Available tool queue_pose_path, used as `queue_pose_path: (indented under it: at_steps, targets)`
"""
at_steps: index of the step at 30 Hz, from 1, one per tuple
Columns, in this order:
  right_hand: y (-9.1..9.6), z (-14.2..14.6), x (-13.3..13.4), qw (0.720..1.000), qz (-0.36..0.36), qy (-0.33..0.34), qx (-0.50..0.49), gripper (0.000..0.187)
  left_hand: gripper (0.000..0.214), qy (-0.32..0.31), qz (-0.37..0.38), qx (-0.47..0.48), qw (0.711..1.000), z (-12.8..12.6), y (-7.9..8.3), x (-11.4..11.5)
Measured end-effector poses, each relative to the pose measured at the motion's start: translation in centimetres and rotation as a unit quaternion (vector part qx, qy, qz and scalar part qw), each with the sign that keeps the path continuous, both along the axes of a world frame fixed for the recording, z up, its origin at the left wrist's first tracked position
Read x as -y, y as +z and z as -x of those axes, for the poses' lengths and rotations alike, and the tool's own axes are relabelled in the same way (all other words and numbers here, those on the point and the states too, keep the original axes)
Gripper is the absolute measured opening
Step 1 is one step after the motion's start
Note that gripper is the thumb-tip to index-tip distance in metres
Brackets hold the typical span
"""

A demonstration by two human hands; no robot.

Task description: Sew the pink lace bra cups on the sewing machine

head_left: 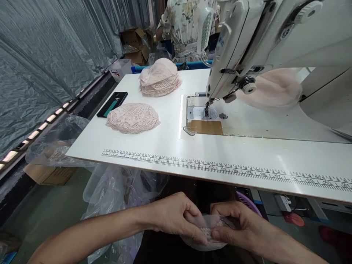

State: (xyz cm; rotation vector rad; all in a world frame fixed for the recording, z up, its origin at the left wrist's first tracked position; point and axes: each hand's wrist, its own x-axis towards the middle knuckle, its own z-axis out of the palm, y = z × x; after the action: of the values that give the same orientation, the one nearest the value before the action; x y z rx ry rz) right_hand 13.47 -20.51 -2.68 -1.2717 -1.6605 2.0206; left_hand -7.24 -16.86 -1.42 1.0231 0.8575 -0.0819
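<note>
While left hand (pixel 176 219) and right hand (pixel 238 228) pinch sheer piece (pixel 202 246) at six o'clock, I judge it unfinished; near stack (pixel 133 118) at ten, far stack (pixel 160 79) at eleven: done or waiting, can't tell.

This is a sewing workshop; a large white sewing machine (pixel 247 40) fills the right of a white table (pixel 154 143), whose near edge carries a printed ruler (pixel 210 166); one pile of pale lacy pieces (pixel 159 79) lies near the far left corner, a lower pile (pixel 133 118) toward the left edge; cardboard boxes (pixel 136 46) sit beyond the far edge.
</note>
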Motion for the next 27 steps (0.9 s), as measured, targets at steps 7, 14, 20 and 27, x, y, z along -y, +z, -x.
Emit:
queue_pose_path:
  at_steps: [7,14,20,27]
  targets:
    - [0.3,-0.2,0.0,0.999,0.026,0.014,-0.029,0.029,0.037,-0.005,-0.013,0.001,1.0,0.3,-0.7,0.2]
    - [-0.2,-0.1,0.1,1.0,0.011,0.006,-0.015,0.028,0.034,-0.007,0.011,0.004,1.0,0.4,-0.7,0.1]
    - [0.1,-0.2,0.2,1.0,0.008,0.015,0.0,0.029,0.045,0.01,0.077,0.029,0.997,0.4,-0.2,0.0]
    - [1.1,0.1,-0.3,1.0,-0.003,0.016,0.006,0.029,0.046,0.022,0.057,0.035,0.998,0.2,0.6,-0.2]
